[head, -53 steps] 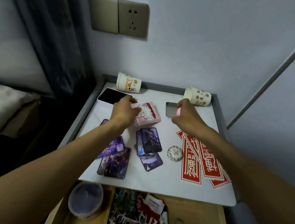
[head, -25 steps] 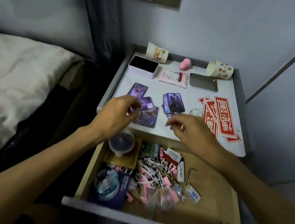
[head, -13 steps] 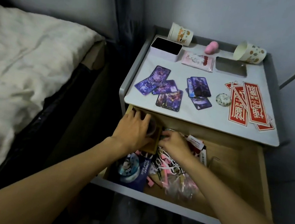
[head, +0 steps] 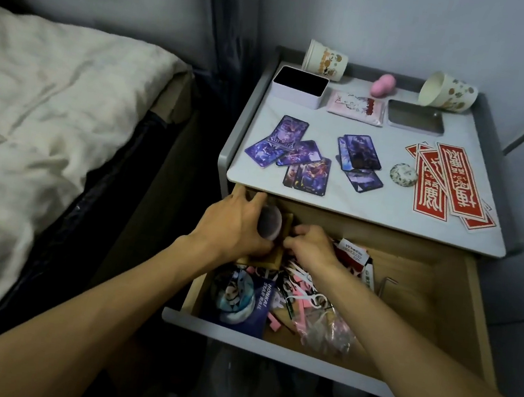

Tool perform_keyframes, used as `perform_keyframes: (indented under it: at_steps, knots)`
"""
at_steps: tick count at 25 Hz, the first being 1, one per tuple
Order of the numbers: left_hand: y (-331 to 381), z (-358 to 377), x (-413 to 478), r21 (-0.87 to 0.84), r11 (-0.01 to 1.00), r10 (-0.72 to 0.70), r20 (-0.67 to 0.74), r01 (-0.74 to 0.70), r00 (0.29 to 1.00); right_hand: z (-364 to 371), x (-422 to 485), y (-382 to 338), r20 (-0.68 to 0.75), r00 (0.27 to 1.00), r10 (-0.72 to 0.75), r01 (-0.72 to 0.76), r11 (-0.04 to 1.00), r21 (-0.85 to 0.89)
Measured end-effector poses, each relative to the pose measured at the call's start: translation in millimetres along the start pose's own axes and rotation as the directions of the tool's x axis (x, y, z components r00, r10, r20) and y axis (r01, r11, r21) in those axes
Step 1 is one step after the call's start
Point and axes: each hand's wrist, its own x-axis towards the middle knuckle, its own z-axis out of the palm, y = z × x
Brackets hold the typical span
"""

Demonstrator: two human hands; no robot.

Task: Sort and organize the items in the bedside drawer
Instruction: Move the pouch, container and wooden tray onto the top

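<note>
Reaches with both hands into the back left corner of the open drawer [head: 441,286], pulled out below the bedside surface [head: 368,208]. Grips with the left hand [head: 234,228] a small round translucent tub [head: 270,224], fingers curled over its top, above a wooden tray [head: 285,234]. Curls the fingers of the right hand [head: 310,247] just beside that tray's right edge, over a tangle of pink and white pieces [head: 301,298]; cannot tell whether pinching something there or closed on nothing. Nearer the drawer front: a blue card pack [head: 241,301] printed HONKAI STAR RAIL and a crumpled clear bag [head: 326,335]; towards the right, a red and white sachet [head: 353,250] and a bent metal key [head: 387,284] on bare wood. On the surface, well apart from both hands: two fans of purple picture cards [head: 289,155], a round badge [head: 404,174], overlapping red strips [head: 450,182] at the right, and along the back an open tin [head: 301,86], a pink pack [head: 356,107], a tin lid [head: 416,116], a pink egg-shaped thing [head: 383,84] and two paper cups [head: 325,60] on their sides. To the left, a bed [head: 51,106] under a pale rumpled cover.
</note>
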Motion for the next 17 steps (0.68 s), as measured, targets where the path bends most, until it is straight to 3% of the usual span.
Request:
perform_keyframes:
  at_steps: [5,11,14,17]
  knots:
    - [4.0,-30.7,-17.1,-0.101,0.994,0.036,-0.023,-0.038,0.999,-36.2,-31.6,-2.0,-0.016,0.994,-0.109,0.109,0.994,-0.030]
    - [56.5,-63.3,-8.7,-0.445,0.883,0.062,-0.206,-0.150,0.977,-118.0,-80.3,-7.3,-0.081,0.968,-0.239,0.237,0.971,-0.027]
    - [83.5,-74.9,16.8,-0.520,0.831,0.031,-0.315,-0.199,0.949,-165.9,-78.3,-23.3,-0.236,0.932,-0.273,0.283,0.959,0.007]
    - [96.3,-74.5,55.4,-0.538,0.821,0.001,-0.334,-0.191,0.943,-210.1,-41.6,-41.6,-0.460,0.885,-0.067,0.227,0.926,0.302]
